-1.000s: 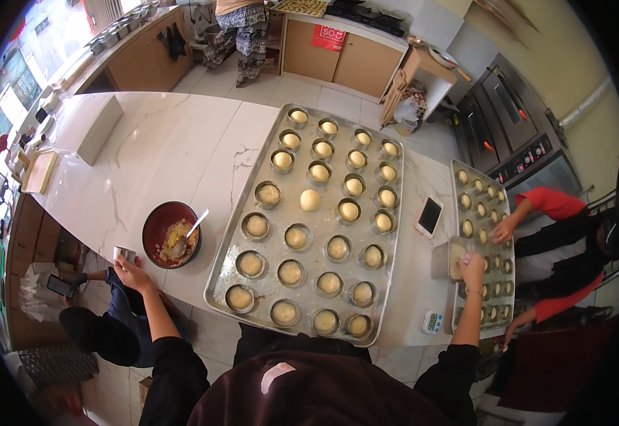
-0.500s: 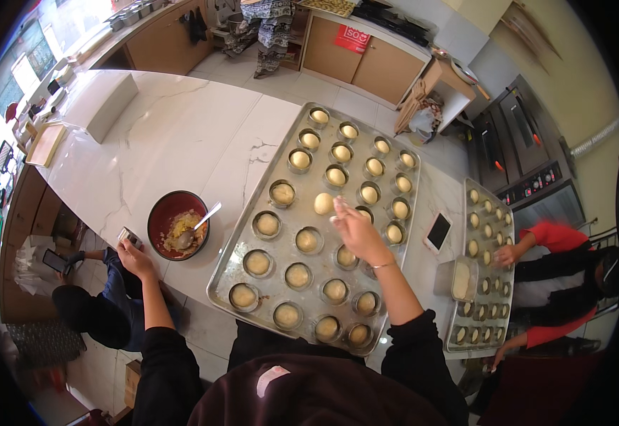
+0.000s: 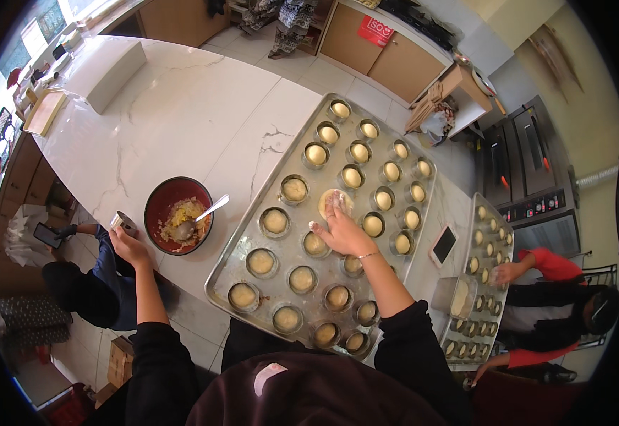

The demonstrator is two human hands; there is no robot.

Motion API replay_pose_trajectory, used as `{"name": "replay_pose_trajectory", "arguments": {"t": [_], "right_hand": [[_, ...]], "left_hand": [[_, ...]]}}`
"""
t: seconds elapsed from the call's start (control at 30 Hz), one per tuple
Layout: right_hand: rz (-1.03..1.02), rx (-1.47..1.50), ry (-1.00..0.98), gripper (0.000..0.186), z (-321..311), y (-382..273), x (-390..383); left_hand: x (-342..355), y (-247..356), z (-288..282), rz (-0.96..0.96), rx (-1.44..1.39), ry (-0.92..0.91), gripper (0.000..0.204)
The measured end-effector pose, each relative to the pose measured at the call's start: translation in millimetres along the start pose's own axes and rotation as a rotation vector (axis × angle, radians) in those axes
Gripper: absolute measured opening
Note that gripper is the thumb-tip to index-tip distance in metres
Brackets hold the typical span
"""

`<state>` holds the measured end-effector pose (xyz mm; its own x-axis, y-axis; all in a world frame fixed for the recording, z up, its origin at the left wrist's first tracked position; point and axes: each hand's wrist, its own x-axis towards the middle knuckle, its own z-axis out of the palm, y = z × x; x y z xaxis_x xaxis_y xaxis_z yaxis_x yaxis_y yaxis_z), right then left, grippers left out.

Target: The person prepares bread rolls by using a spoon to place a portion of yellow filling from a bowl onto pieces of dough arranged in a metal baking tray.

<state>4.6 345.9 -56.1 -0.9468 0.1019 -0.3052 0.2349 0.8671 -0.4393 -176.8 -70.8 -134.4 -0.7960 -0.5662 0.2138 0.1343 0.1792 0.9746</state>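
At the counter's left edge, my left hand (image 3: 129, 243) is closed on a metal ring (image 3: 124, 222), beside a dark-rimmed red bowl (image 3: 155, 206) of chopped filling with a spoon (image 3: 214, 208). My right hand (image 3: 339, 231), fingers stretched out, lies on a dough round (image 3: 346, 205) that sits outside any ring, flattened under the fingertips and partly hidden by them. Around it on the large metal tray (image 3: 217, 277) stand several rings with dough in them, pale domed balls in the far ones and flatter pieces in the near ones.
Right of my tray are a phone (image 3: 443, 247), a container (image 3: 446, 291) and a second tray (image 3: 481, 206), where a co-worker in red sleeves (image 3: 558, 266) works. A person in dark clothes (image 3: 103, 284) holds a phone at left; another's patterned legs (image 3: 281, 28) show behind. Ovens (image 3: 512, 170) stand at right.
My right hand has moved leftward from the side container onto the loose dough ball, which now looks flattened. My left hand still holds the ring. The view has shifted.
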Motion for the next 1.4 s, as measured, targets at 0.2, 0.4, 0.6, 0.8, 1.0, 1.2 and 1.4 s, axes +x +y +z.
{"name": "replay_pose_trajectory", "arguments": {"t": [0.2, 0.4, 0.6, 0.8, 1.0, 1.2, 1.4], "right_hand": [[0.058, 0.033, -0.105, 0.087, -10, -3, 2], [0.081, 0.188, -0.02, 0.084, -19, -9, -8], [0.154, 0.161, -0.025, 0.088, -16, -1, -3], [0.186, 0.135, -0.074, 0.091, -10, -1, 3], [0.118, 0.038, -0.05, 0.088, -17, -11, 5], [0.117, -0.053, -0.113, 0.082, -20, -22, 10], [0.18, 0.753, 0.513, 0.02, -63, 22, 11]], "left_hand": [[-1, 8, 6, -0.006, -0.024, 0.006, 0.038], [5, -7, 2, 0.016, -0.019, 0.021, 0.037], [0, -2, 4, 0.002, -0.004, 0.016, 0.038], [2, -6, 2, -0.005, -0.006, 0.023, 0.036], [1, -4, 1, -0.026, 0.001, 0.035, 0.036], [1, -1, 5, -0.022, -0.031, 0.024, 0.037], [2, -1, 1, -0.001, -0.015, 0.019, 0.038]]}}
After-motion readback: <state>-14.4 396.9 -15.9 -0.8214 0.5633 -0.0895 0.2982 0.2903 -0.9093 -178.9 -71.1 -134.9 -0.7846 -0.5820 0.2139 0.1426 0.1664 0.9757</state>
